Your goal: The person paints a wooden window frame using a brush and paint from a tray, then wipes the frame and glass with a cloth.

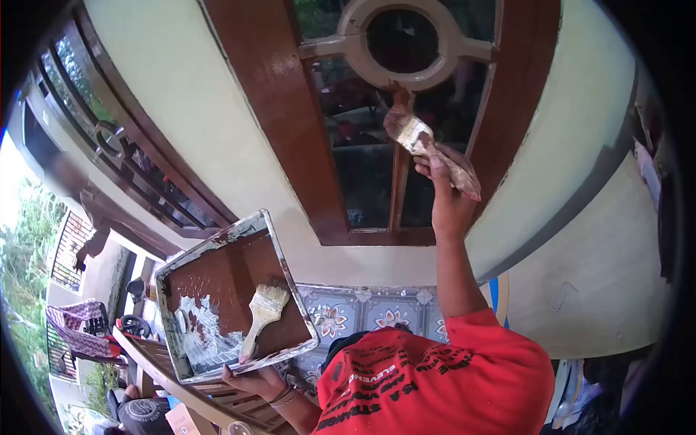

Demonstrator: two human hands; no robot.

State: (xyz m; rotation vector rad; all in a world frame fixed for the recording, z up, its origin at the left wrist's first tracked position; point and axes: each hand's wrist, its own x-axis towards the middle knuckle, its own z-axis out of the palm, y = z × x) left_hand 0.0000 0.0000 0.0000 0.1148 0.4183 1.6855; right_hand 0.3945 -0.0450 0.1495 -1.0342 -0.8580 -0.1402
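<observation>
My right hand (442, 167) is closed around the handle of a paintbrush (415, 134) whose brown-coated bristles touch the lower edge of the round frame (353, 36) in the window. The frame is light beige, with brown paint where the bristles meet it. Down at the left, my left hand (257, 383) grips the near edge of a paint tray (301, 319), its fingers partly hidden underneath. Brown paint coats much of the tilted tray, with a pale smeared patch at its lower left. Inside it lies a second paintbrush (267, 304) with a pale, paint-caked handle.
Brown wood (283, 109) borders the window's glass panes. Beside it is a cream wall (174, 65). Below are patterned floor tiles (362, 315) and a wooden bench (152, 355). Another person (94, 210) stands at the far left, near a checked chair (80, 326).
</observation>
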